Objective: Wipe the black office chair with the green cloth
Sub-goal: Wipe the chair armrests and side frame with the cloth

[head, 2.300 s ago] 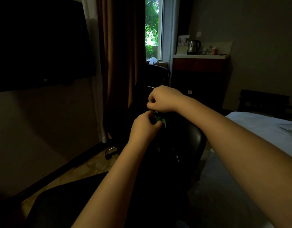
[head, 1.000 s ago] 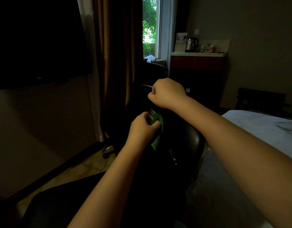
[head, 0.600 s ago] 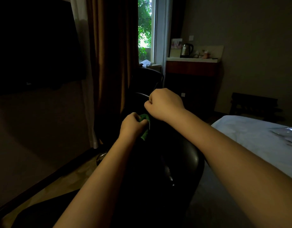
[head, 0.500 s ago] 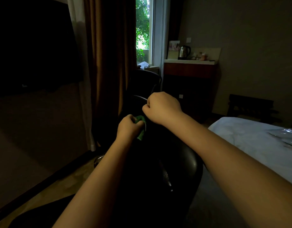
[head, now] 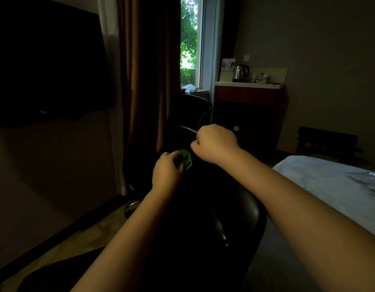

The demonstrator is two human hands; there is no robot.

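The black office chair (head: 235,218) fills the lower middle of the dim room, its glossy seat edge catching a little light. My left hand (head: 167,171) grips the bunched green cloth (head: 187,159) and holds it against the chair's dark upper part. Only a small fold of the cloth shows past my fingers. My right hand (head: 215,142) is curled into a fist just above and to the right of the cloth, at the chair's curved armrest (head: 185,129). Whether its fingers hold the armrest is hidden by the dark.
A second dark chair (head: 190,108) stands behind, by the window. A brown curtain (head: 146,70) hangs to the left, beside a black screen (head: 47,60) on the wall. A cabinet (head: 247,106) with a kettle (head: 240,72) stands at the back. A white bed (head: 330,186) lies to the right.
My left hand with the green cloth has moved up and left along the chair. Less of the cloth shows now. My right fist has stayed at the armrest.
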